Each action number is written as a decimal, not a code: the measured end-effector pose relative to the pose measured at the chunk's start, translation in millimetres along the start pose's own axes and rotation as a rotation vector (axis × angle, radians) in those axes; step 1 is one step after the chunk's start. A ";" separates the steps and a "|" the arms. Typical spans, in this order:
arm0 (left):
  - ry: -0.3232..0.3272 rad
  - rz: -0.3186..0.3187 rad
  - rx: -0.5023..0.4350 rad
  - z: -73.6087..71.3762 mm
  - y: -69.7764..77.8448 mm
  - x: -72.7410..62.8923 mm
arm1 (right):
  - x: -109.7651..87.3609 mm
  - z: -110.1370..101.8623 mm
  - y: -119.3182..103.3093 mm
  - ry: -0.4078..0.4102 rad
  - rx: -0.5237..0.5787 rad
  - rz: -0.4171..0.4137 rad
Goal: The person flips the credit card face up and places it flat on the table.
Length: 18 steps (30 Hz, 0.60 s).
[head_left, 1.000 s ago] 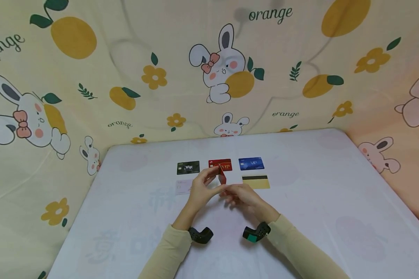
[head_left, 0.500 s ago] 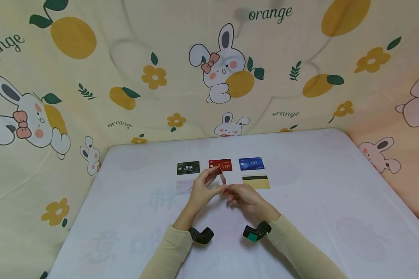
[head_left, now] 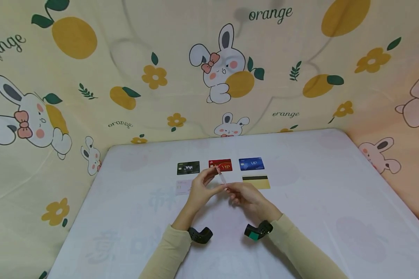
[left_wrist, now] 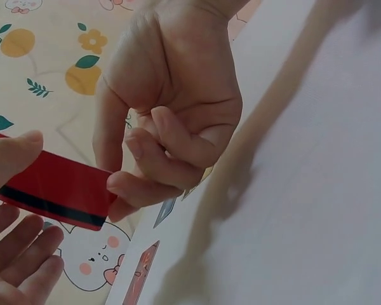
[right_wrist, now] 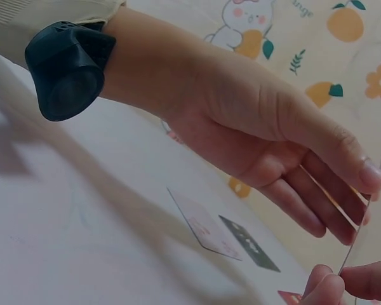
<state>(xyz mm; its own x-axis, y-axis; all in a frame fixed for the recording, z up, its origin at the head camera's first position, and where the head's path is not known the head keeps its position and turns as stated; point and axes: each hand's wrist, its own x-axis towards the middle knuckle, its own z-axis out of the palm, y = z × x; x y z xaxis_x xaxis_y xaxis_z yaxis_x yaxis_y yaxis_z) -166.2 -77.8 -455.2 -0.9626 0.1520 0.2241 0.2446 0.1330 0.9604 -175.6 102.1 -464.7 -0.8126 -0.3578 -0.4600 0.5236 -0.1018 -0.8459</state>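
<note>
A red bank card with a black stripe is held up between both hands, above the table; in the head view the card shows as a thin sliver, nearly edge-on. My left hand holds one end, thumb on one side and fingers on the other. At the opposite end, my right hand pinches the card between thumb and fingertips, the remaining fingers curled. Behind the hands lie a black Vip card, a red VIP card and a blue VIP card.
Closer to me on the white table lie a pale pink card, partly covered by the left hand, and a gold card with a black stripe. A cloth printed with rabbits and oranges hangs behind the table.
The held card has turned, its red face narrowing to a pale, thin edge in the head view. Both hands stay almost in place, and the cards on the table have not moved.
</note>
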 end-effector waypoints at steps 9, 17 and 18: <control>0.011 0.000 0.015 -2.2 0.0 0.0 | 0.2 -4.5 -2.4 0.020 -0.017 -0.011; 0.017 0.019 0.037 -5.3 2.0 0.1 | -0.6 -6.6 -4.2 0.053 -0.048 -0.027; 0.017 0.023 0.036 -5.8 1.6 0.2 | -0.5 -6.8 -4.5 0.059 -0.046 -0.027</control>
<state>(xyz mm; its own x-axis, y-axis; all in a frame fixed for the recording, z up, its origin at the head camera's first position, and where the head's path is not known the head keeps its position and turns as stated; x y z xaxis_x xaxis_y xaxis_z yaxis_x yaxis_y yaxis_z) -166.7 -83.2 -452.7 -0.9585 0.1388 0.2489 0.2702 0.1649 0.9486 -179.3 109.0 -462.5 -0.8409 -0.2998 -0.4505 0.4898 -0.0678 -0.8692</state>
